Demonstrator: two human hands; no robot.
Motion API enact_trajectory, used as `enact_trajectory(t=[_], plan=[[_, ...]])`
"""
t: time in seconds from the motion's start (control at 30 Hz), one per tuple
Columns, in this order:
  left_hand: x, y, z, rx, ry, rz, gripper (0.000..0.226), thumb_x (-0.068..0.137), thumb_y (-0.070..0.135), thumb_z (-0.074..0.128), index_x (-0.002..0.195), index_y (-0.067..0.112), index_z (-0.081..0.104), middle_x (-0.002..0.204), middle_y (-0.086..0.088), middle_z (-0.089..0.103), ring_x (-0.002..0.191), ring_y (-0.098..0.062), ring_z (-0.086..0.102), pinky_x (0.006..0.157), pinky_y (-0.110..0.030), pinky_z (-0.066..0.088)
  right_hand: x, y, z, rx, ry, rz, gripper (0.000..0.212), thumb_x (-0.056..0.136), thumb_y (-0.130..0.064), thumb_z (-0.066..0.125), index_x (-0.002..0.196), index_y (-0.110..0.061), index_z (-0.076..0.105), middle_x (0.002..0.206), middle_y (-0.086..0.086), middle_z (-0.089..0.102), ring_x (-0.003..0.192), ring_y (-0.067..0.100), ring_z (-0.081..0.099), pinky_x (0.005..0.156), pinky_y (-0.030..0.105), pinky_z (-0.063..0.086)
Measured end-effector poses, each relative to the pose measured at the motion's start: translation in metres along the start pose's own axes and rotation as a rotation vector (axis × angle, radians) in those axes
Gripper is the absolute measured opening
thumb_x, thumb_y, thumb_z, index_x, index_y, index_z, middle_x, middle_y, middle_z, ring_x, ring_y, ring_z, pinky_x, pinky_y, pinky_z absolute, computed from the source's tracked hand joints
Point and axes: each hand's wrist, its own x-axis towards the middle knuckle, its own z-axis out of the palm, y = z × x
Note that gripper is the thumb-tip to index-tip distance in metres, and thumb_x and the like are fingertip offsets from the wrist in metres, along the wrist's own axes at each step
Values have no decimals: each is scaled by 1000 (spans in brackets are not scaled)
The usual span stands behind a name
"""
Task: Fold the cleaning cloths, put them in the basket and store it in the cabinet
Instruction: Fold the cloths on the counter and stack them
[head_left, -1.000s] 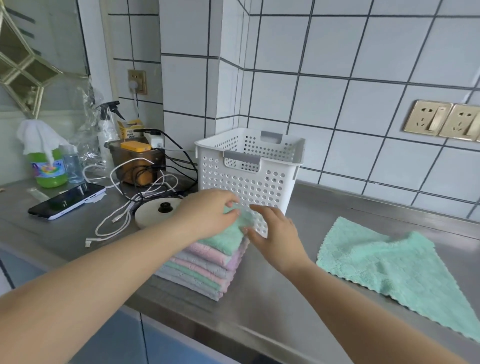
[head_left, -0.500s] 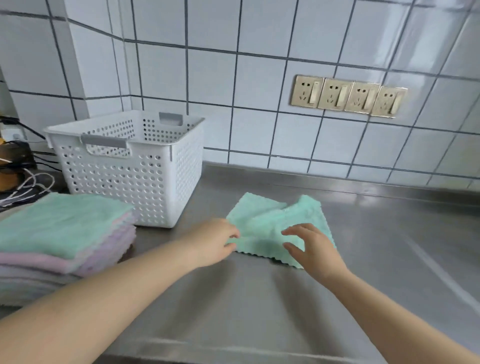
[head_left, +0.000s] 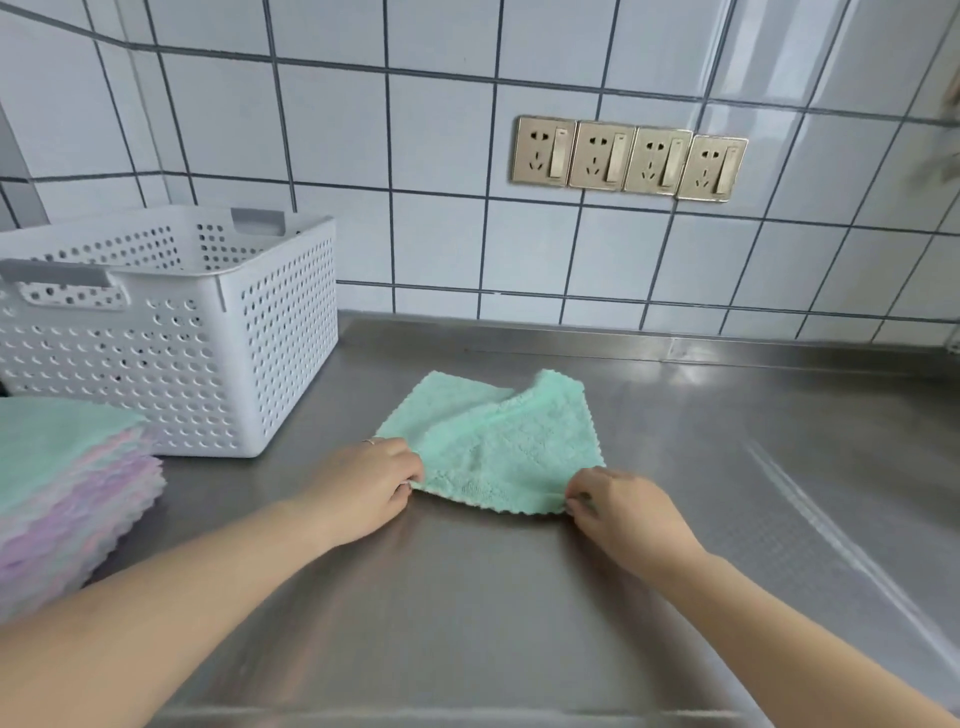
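Note:
A mint green cleaning cloth (head_left: 498, 441) lies unfolded and slightly rumpled on the steel counter. My left hand (head_left: 363, 486) pinches its near left corner. My right hand (head_left: 618, 506) pinches its near right corner. A stack of folded cloths (head_left: 62, 478) in green, pink and purple sits at the left edge of the view. Behind the stack stands a white perforated basket (head_left: 208, 332), with nothing visible inside it.
The steel counter (head_left: 519, 613) runs to a tiled wall at the back. A row of gold wall sockets (head_left: 628, 158) is mounted above the counter. The counter's front edge lies along the bottom of the view.
My hands left the stack and went right to the loose green cloth. The view turned right with them. Both hands now pinch the cloth's near corners.

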Motion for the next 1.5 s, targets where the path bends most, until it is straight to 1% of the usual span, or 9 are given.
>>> enact_trajectory(t=[0.17, 0.33, 0.5, 0.6, 0.73, 0.9, 1.07, 1.3, 1.5], plan=[[5, -4, -11, -104, 126, -89, 11, 91, 20, 49, 95, 17, 59, 93, 4, 57, 82, -25, 58, 67, -35, 44, 8, -3, -15, 85, 26, 96, 13, 99, -24, 35, 102, -17, 46, 77, 1, 57, 69, 26, 51, 55, 32, 33], [18, -6, -47, -168, 272, -220, 22, 92, 38, 51, 81, 21, 60, 77, 7, 51, 75, -20, 53, 65, -33, 41, 19, -10, -52, 177, 167, 77, 21, 99, -20, 34, 114, -17, 48, 104, 5, 61, 86, 26, 54, 66, 31, 35], [26, -1, -102, -225, 388, -244, 37, 87, 48, 54, 67, 17, 53, 58, 2, 49, 59, -20, 49, 53, -28, 31, 19, -17, -106, 21, 259, -114, 33, 91, -35, 54, 119, -18, 51, 114, -3, 59, 85, 23, 60, 67, 32, 42], [30, -1, -134, -376, 408, -215, 31, 81, 48, 63, 64, 23, 57, 57, 3, 51, 57, -17, 48, 55, -27, 31, 24, -14, -136, -41, 324, -145, 34, 92, -37, 53, 122, -21, 50, 120, -7, 58, 91, 24, 61, 70, 35, 48], [41, -2, -163, -584, 375, -132, 23, 78, 38, 72, 66, 19, 63, 70, -11, 63, 64, -15, 50, 60, -27, 34, 39, -7, -169, 37, 438, -111, 25, 95, -20, 47, 119, -19, 55, 117, -4, 61, 101, 24, 58, 76, 33, 46], [55, -7, -183, -574, 267, -102, 12, 81, 17, 72, 75, 26, 67, 77, 8, 68, 69, 1, 59, 67, -11, 43, 61, 4, -194, 29, 399, -37, 23, 92, -14, 48, 110, -19, 62, 104, -2, 67, 96, 21, 60, 74, 31, 45], [74, -19, -177, -540, 354, -221, 8, 86, 14, 65, 84, 20, 68, 87, 6, 69, 89, -17, 64, 81, -28, 46, 72, 13, -195, -94, 325, 64, 30, 92, -15, 43, 115, -22, 62, 109, -1, 68, 99, 23, 60, 69, 28, 41], [75, -4, -184, -838, 642, -245, 8, 92, 17, 57, 93, 14, 65, 89, 8, 69, 86, -7, 62, 78, -18, 44, 73, 13, -202, 254, 519, 121, 19, 91, -14, 53, 104, -21, 66, 84, -8, 62, 84, 19, 57, 65, 24, 39], [38, 0, -157, -981, 581, -232, 15, 93, 20, 55, 81, 25, 64, 79, 16, 70, 76, -1, 61, 79, -24, 45, 42, 15, -169, 486, 444, 113, 13, 93, -20, 56, 81, -26, 53, 75, -7, 58, 72, 11, 52, 64, 23, 39]])
